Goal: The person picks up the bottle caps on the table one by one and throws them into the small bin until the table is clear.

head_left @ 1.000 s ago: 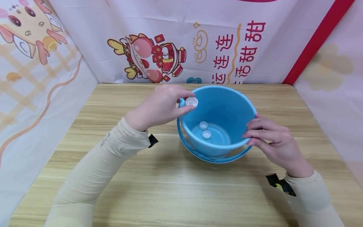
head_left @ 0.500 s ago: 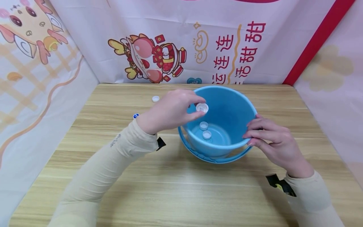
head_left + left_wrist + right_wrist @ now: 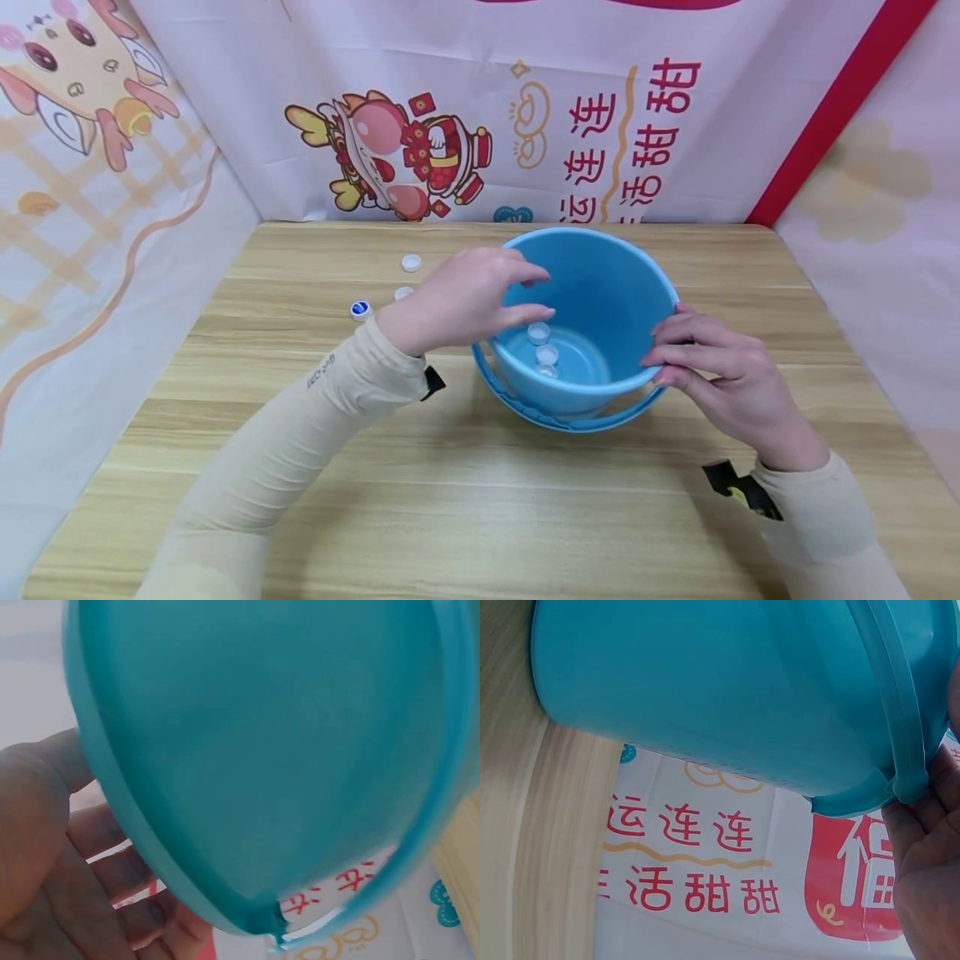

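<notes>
A light blue bucket (image 3: 592,300) stands on the wooden table, its handle hanging down around the near side. Three white bottle caps (image 3: 537,332) lie on its bottom, the nearest one partly hidden by the rim. Over the left rim is my left hand (image 3: 480,296), thumb and fingers spread apart and holding nothing. The left wrist view shows its fingers outside the bucket wall (image 3: 262,735). My right hand (image 3: 720,367) grips the bucket's right rim, thumb outside and fingers over the edge, near the handle joint (image 3: 907,784).
Left of the bucket, two white caps (image 3: 411,262) and a cap with a blue top (image 3: 361,310) lie on the table (image 3: 480,508). Printed cloth (image 3: 525,108) hangs behind the table's back edge and along both sides.
My left hand moved right and slightly nearer over the bucket, then let go of a white bottle cap, which now lies inside with the other two. My right hand stayed on the rim.
</notes>
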Demonstrator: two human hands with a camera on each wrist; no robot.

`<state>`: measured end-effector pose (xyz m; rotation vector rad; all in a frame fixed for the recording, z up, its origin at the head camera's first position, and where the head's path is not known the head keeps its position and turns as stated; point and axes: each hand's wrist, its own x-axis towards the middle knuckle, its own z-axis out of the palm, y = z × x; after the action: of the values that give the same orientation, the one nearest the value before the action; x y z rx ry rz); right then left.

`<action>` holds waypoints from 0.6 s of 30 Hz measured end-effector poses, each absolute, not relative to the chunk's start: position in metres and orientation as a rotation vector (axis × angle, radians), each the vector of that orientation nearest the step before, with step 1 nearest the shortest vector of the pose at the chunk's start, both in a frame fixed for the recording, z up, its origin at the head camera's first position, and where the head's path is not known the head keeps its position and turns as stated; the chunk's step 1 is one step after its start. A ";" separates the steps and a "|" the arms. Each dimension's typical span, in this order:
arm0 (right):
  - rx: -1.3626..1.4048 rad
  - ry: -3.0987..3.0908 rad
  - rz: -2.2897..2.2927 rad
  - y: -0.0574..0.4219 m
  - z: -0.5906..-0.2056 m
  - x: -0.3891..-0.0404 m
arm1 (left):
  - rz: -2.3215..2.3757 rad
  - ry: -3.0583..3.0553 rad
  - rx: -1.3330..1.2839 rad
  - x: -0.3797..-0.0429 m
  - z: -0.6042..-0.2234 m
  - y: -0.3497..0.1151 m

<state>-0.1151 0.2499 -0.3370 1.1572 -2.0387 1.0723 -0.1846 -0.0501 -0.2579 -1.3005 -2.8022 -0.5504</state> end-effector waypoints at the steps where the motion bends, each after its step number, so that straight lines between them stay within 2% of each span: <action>1: 1.156 -2.040 1.072 0.250 -0.337 -0.115 | -0.561 -2.808 -1.284 -0.186 -0.259 -0.052; 6: 1.153 -2.048 1.066 0.249 -0.337 -0.114 | -0.641 -2.786 -1.246 -0.188 -0.265 -0.062; 14: 1.166 -2.029 1.067 0.248 -0.335 -0.113 | -0.784 -2.587 -1.378 -0.184 -0.278 -0.086; 18: 1.174 -2.017 1.085 0.248 -0.335 -0.113 | -0.835 -2.463 -1.359 -0.185 -0.287 -0.101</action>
<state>-0.1132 0.2481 -0.3349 1.1741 -2.0168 1.0847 -0.1855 -0.1006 -0.2871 -1.3591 -2.4633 -0.8348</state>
